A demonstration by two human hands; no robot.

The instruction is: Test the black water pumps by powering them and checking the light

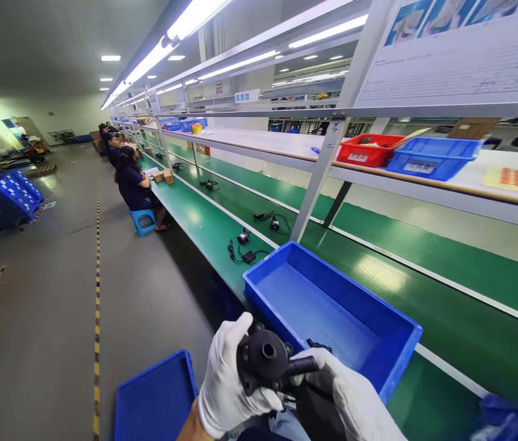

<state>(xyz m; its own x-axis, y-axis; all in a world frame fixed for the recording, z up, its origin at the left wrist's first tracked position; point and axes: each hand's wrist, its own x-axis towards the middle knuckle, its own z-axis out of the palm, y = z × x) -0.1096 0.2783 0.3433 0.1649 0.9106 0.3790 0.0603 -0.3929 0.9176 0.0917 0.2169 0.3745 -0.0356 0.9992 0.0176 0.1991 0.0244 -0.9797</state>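
Observation:
Both my hands wear white gloves and hold one small black pump-like part (265,358) with a round port, low in the head view. My left hand (226,383) wraps its left side, thumb up along the body. My right hand (348,398) grips the black nozzle end from the right. The part hovers just in front of the near rim of a large empty blue bin (332,306) standing on the green conveyor bench (447,318).
A second blue tray (155,398) sits low at my left. Black parts with cables (243,248) lie on the belt farther along. Red (366,149) and blue (431,156) bins stand on the shelf above. Seated workers (134,184) line the bench; blue crates (3,199) stand far left.

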